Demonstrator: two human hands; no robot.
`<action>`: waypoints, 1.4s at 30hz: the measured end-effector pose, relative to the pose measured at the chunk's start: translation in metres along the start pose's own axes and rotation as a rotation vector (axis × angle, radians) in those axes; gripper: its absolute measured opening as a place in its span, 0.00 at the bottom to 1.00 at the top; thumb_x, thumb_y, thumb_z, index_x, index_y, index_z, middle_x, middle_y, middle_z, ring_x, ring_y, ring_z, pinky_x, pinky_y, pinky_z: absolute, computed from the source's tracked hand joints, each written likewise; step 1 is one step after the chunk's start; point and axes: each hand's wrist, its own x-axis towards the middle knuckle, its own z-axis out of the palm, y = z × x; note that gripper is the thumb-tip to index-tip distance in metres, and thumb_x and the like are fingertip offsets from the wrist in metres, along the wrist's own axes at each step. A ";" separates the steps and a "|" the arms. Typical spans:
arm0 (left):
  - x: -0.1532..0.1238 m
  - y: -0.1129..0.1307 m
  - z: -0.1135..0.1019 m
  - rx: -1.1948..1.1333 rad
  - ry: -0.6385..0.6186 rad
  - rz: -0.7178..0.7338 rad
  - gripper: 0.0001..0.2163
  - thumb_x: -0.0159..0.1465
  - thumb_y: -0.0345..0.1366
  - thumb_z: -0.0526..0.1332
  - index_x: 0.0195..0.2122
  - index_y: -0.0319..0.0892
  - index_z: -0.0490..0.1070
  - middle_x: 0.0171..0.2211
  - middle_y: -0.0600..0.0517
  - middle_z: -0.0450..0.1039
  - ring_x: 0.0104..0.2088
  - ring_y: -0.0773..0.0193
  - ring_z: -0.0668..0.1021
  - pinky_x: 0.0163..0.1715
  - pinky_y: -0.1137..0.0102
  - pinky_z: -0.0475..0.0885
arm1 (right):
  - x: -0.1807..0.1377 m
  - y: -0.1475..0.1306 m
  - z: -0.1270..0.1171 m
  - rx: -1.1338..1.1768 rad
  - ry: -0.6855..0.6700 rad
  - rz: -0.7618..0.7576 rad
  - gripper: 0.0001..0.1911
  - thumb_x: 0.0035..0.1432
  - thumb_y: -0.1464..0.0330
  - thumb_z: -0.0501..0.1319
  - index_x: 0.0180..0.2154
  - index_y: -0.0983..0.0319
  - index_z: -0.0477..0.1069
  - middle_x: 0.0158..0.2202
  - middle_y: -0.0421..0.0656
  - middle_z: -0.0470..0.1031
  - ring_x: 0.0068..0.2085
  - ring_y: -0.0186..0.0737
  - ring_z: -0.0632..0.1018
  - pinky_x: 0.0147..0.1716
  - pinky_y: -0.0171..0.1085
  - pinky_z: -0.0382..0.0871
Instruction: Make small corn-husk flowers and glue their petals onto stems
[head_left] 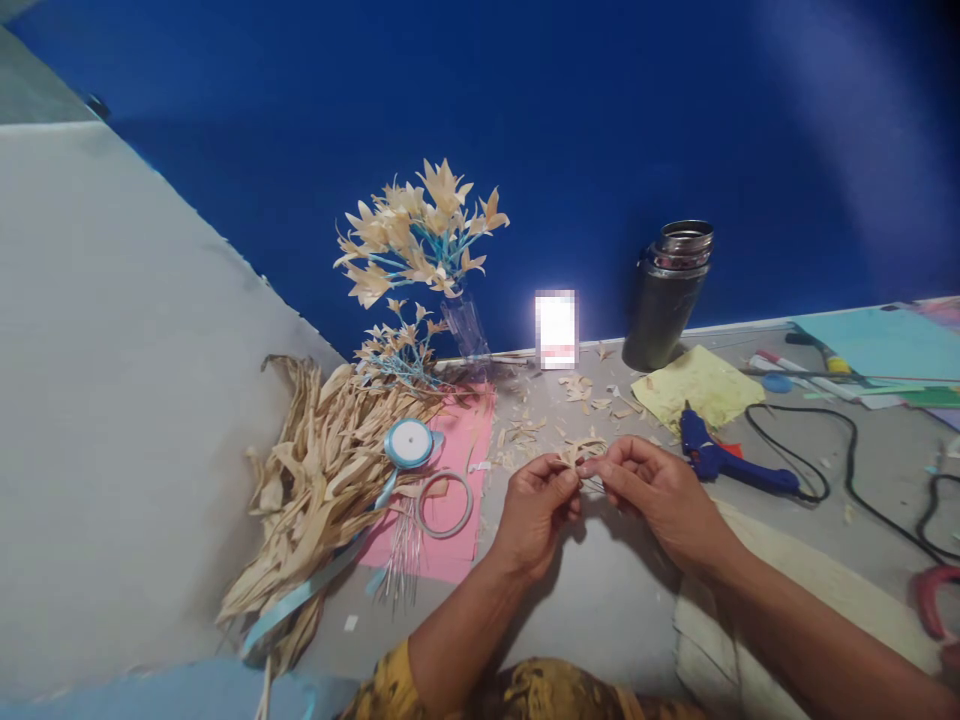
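Note:
My left hand (541, 500) pinches a small piece of pale dried husk (583, 449) between thumb and fingers, at the middle of the table. Pressed against the same piece from the other side are the closed fingertips of my right hand (649, 480). Thin strands show beneath the fingers, too small to make out. To the left lie a spool of light blue ribbon (409, 443), a ring-shaped roll of tape (445, 504) and a bundle of thin wires (403, 555). A blue glue gun (731, 462) lies right of my right hand.
A large heap of dried husks (307, 500) covers the left side, partly over pink paper (450, 560). Husk flowers (420, 225) stand in a clear bottle (466, 325). At the back are a bright pixelated patch (556, 330) and a dark flask (667, 300). A black cable (851, 470) crosses the right.

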 end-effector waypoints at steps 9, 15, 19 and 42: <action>0.000 0.002 -0.003 0.247 0.146 0.181 0.11 0.50 0.38 0.74 0.25 0.40 0.73 0.20 0.57 0.68 0.22 0.72 0.66 0.25 0.73 0.60 | -0.001 -0.001 0.002 -0.027 0.000 -0.011 0.21 0.49 0.50 0.72 0.27 0.59 0.70 0.19 0.36 0.69 0.22 0.33 0.66 0.22 0.32 0.58; 0.001 0.004 0.001 0.584 0.270 0.416 0.05 0.57 0.34 0.68 0.24 0.42 0.75 0.24 0.53 0.72 0.27 0.65 0.70 0.30 0.70 0.64 | 0.001 0.008 0.005 -0.005 -0.010 -0.057 0.19 0.51 0.53 0.71 0.26 0.59 0.69 0.32 0.41 0.79 0.24 0.32 0.68 0.22 0.33 0.60; 0.002 0.001 0.002 0.811 0.286 0.626 0.06 0.61 0.32 0.63 0.27 0.44 0.76 0.28 0.51 0.73 0.31 0.62 0.73 0.32 0.68 0.65 | 0.002 0.013 0.006 -0.027 0.002 -0.071 0.17 0.53 0.54 0.70 0.27 0.59 0.70 0.38 0.44 0.80 0.27 0.35 0.72 0.22 0.33 0.61; -0.005 0.009 0.003 0.633 0.140 0.429 0.07 0.62 0.34 0.64 0.36 0.42 0.82 0.33 0.49 0.77 0.23 0.67 0.76 0.26 0.69 0.72 | 0.003 0.015 0.006 -0.001 0.070 -0.114 0.15 0.49 0.62 0.72 0.37 0.58 0.73 0.40 0.44 0.82 0.37 0.42 0.79 0.35 0.38 0.72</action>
